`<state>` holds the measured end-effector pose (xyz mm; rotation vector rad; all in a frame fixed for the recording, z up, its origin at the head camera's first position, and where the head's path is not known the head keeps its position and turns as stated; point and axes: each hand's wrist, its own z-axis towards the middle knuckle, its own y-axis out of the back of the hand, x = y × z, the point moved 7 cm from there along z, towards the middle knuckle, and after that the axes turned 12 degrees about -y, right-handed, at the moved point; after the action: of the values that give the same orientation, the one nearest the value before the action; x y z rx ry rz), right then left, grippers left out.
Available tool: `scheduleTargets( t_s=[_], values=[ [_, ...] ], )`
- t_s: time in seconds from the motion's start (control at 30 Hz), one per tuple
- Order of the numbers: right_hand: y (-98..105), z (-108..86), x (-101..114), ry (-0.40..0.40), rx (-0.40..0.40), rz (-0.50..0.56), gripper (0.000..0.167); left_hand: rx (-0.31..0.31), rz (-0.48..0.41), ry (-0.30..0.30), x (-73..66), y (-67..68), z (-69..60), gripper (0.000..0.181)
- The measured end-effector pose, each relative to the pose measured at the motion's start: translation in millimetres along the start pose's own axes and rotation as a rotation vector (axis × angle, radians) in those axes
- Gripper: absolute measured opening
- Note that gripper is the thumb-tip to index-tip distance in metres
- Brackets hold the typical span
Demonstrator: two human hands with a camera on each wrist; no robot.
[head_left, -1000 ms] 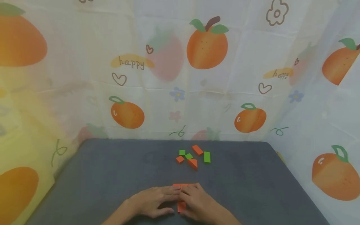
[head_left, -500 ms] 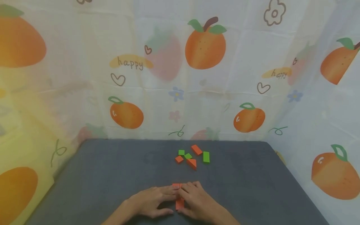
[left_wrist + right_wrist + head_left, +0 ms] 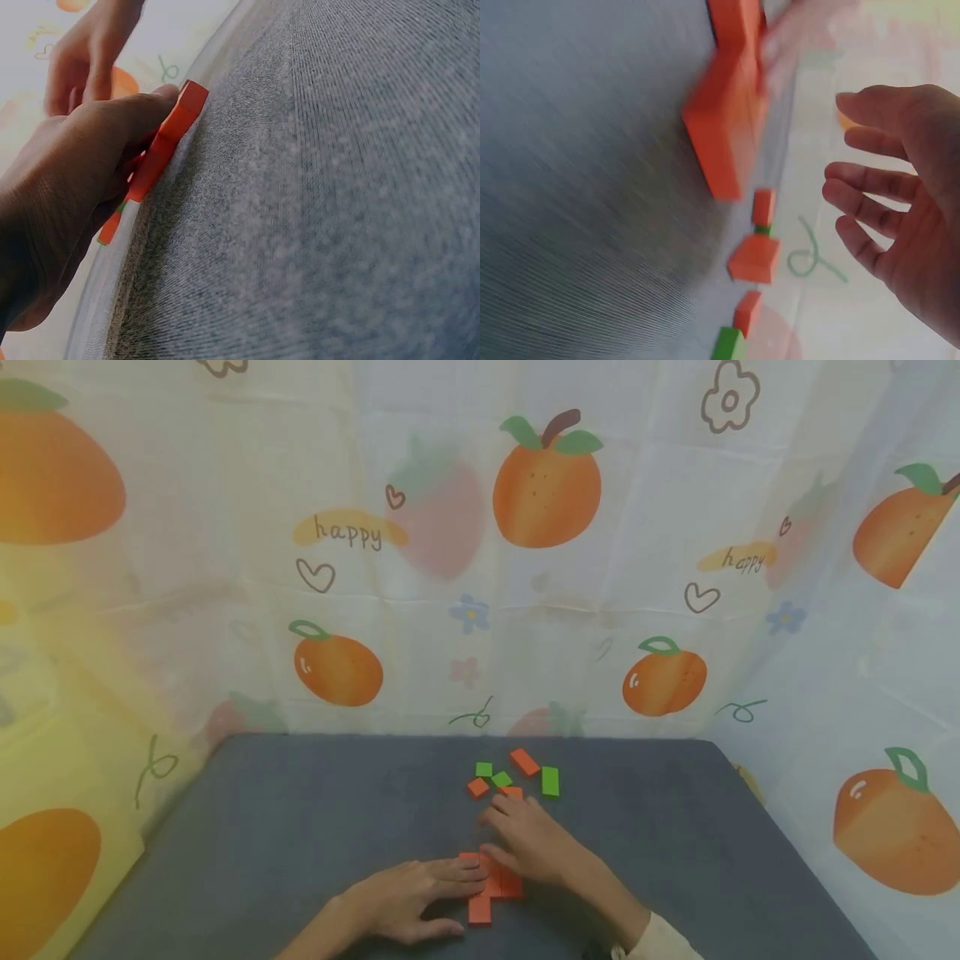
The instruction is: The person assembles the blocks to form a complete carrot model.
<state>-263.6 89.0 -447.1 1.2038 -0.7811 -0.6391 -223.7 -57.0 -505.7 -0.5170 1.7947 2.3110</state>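
Note:
Several flat orange blocks (image 3: 512, 883) lie side by side near the front of the dark table, with a small orange block (image 3: 480, 910) against their near side. My left hand (image 3: 408, 897) rests on their left part with straight fingers, which partly cover them. Above and beyond this group is my right hand (image 3: 536, 843), holding nothing, its fingers loosely bent as the right wrist view shows. Its fingertips are nearest to an orange triangular block (image 3: 512, 792), partly hidden behind them in the head view.
Around the triangular block lie an orange rectangular block (image 3: 525, 762), a green rectangular block (image 3: 551, 781), two small green blocks (image 3: 483, 769) and a small orange block (image 3: 477, 787). A fruit-printed cloth (image 3: 465, 560) hangs behind and beside the dark table (image 3: 300, 810).
My right hand has left the joined orange blocks and moved forward to the triangular block, uncovering their right part. My left hand has stayed in place on them.

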Motion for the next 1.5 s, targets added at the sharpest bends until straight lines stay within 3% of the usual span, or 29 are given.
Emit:
scheduleTargets(
  t_s=[0.2,0.37,0.57,0.8,1.0,1.13,1.27,1.5],
  values=[
    [-11.6,45.9,-21.4,-0.096,0.067,-0.179,0.032,-0.011,-0.005,-0.008,-1.3,-0.2,-1.0,0.056],
    [-27.5,52.7,-28.2,-0.145,0.18,-0.27,0.034,-0.012,-0.03,-0.001,-1.2,-3.2,-0.1,0.057],
    [-20.1,48.0,-28.6,-0.099,0.066,-0.247,0.017,-0.006,-0.023,0.009,-1.3,-3.0,-1.4,0.056],
    [-23.2,43.5,-29.5,0.015,-0.105,-0.219,0.013,-0.008,-0.017,0.01,0.5,-2.5,0.5,0.056],
    [-11.5,34.8,-32.6,-0.004,-0.147,-0.097,0.016,-0.003,-0.008,0.014,-0.2,-2.0,3.7,0.056],
    [8.8,16.6,-25.5,0.029,-0.111,-0.029,0.015,0.0,0.002,0.013,-1.1,-0.9,5.2,0.056],
    [22.9,-10.8,-14.1,0.072,-0.006,0.054,0.016,0.007,0.017,0.021,0.3,0.3,5.8,0.056],
    [4.8,-52.3,5.4,0.096,0.237,0.152,0.021,0.017,0.002,0.043,2.4,-0.2,4.6,0.056]
  ],
)
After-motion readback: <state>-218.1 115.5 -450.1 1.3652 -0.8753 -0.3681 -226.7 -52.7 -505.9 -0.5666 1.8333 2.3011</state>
